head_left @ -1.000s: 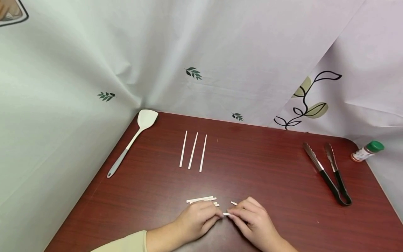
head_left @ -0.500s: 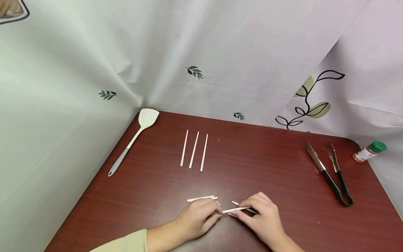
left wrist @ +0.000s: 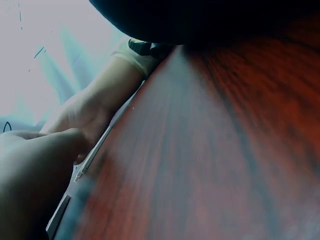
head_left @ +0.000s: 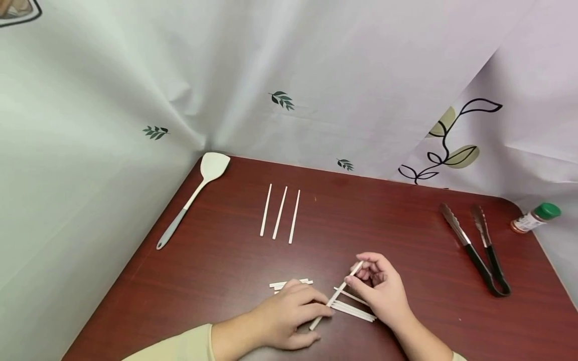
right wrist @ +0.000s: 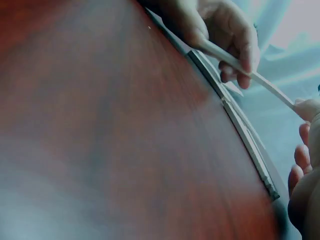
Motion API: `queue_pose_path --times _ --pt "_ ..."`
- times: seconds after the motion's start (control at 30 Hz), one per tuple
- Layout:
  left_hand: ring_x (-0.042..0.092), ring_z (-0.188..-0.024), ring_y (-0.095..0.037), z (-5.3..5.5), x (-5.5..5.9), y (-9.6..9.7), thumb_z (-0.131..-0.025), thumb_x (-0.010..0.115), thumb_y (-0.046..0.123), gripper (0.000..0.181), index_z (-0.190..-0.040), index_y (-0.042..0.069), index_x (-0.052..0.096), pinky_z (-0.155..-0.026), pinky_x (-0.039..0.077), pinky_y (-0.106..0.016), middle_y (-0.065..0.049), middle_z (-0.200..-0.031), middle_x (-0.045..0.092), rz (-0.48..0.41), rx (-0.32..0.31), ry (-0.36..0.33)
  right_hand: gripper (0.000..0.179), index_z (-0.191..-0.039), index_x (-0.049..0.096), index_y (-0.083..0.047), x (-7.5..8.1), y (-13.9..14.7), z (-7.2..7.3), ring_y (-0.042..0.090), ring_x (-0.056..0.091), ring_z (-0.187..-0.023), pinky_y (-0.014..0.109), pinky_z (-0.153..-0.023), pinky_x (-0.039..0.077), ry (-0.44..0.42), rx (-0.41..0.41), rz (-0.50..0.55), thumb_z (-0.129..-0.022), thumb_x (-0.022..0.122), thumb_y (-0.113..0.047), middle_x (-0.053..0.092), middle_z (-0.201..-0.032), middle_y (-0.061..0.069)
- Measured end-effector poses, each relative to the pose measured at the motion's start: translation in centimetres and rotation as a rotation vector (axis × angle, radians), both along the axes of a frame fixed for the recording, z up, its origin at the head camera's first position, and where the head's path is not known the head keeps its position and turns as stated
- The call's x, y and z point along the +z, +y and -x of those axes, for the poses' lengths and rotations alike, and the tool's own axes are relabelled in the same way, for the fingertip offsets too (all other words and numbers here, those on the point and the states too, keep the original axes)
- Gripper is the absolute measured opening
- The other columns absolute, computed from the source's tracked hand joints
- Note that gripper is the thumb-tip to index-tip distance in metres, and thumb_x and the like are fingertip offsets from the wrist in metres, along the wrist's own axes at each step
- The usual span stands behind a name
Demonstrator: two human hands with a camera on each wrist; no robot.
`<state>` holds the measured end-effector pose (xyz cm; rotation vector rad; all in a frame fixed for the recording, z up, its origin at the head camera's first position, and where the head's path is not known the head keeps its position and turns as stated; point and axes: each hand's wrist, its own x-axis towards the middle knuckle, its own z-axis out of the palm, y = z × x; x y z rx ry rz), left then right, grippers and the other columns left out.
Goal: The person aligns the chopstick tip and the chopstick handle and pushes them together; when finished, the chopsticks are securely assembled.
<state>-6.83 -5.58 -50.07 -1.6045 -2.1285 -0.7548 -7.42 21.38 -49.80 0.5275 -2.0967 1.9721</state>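
A slim white stick (head_left: 344,285) slants between both hands, raised over the table. Near its upper end, my right hand (head_left: 381,291) pinches it between thumb and fingers. The lower end lies between thumb and fingers of my left hand (head_left: 289,316), which the right wrist view shows from across. Several white sticks (head_left: 354,312) lie side by side below the right hand, with one more stick (head_left: 349,295) just behind them. Another small group of white sticks (head_left: 291,284) sits behind the left hand and is partly hidden by it.
Farther back, three white sticks (head_left: 280,213) lie spaced apart on the red-brown table (head_left: 388,220). A white spatula (head_left: 214,165) lies along the left edge. Black-handled tongs (head_left: 478,255) and a green-capped spice jar (head_left: 535,218) are at the right. Patterned cloth (head_left: 316,90) hangs behind.
The right hand has risen away from the left, tilting the stick from nearly level to steep. The left hand's fingers have spread, and the sticks under the right hand have come into sight.
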Motion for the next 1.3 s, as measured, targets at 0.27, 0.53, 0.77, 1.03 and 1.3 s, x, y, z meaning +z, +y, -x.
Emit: queue_pose_path --times 0.27,0.53,0.77,1.03,1.3 --pt "0.062 -0.114 -0.009 0.9 0.1 0.0 -0.091 0.082 0.044 0.051 -0.134 0.018 0.071 -0.096 0.045 -0.03 0.005 -0.127 0.066 0.031 0.035 0.05 0.059 -0.132 0.047 0.02 0.5 -0.8 2.2 0.007 0.06 -0.077 0.018 -0.064 0.05 -0.092 0.027 0.036 -0.081 0.077 0.022 0.072 -0.093 0.012" --pt "0.064 -0.111 -0.011 4.1 0.7 -0.2 -0.087 0.085 0.05 0.048 -0.124 0.021 0.079 -0.092 0.046 -0.036 0.008 -0.124 0.072 0.018 0.142 0.115 0.065 -0.148 0.044 0.01 1.9 -1.9 4.4 0.01 0.058 -0.081 0.017 -0.069 0.049 -0.328 -0.048 -0.045 -0.091 0.075 0.01 0.066 -0.101 0.017" --pt "0.064 -0.116 -0.013 6.6 1.3 0.4 -0.087 0.084 0.052 0.046 -0.122 0.022 0.08 -0.095 0.046 -0.038 0.009 -0.126 0.074 0.127 0.219 0.136 0.077 -0.156 0.042 0.002 3.8 -2.4 7.6 0.022 0.056 -0.094 0.023 -0.078 0.047 -0.385 -0.076 -0.309 -0.091 0.082 -0.006 0.063 -0.115 0.018" --pt "0.064 -0.114 -0.014 9.1 0.9 0.0 -0.087 0.086 0.048 0.044 -0.122 0.022 0.081 -0.097 0.046 -0.04 0.011 -0.127 0.075 0.153 0.278 0.09 0.078 -0.148 0.049 0.009 4.0 -3.0 11.9 0.034 0.055 -0.103 0.042 -0.091 0.044 -0.325 -0.056 -0.556 -0.084 0.087 -0.013 0.06 -0.114 0.02" --pt "0.062 -0.113 -0.015 9.6 0.6 -0.2 -0.088 0.084 0.049 0.04 -0.119 0.023 0.081 -0.097 0.046 -0.041 0.014 -0.116 0.077 0.19 0.31 0.019 0.081 -0.143 0.057 0.004 3.8 -3.6 14.5 0.038 0.05 -0.11 0.05 -0.096 0.042 -0.365 0.003 -0.785 -0.08 0.093 -0.031 0.061 -0.114 0.014"
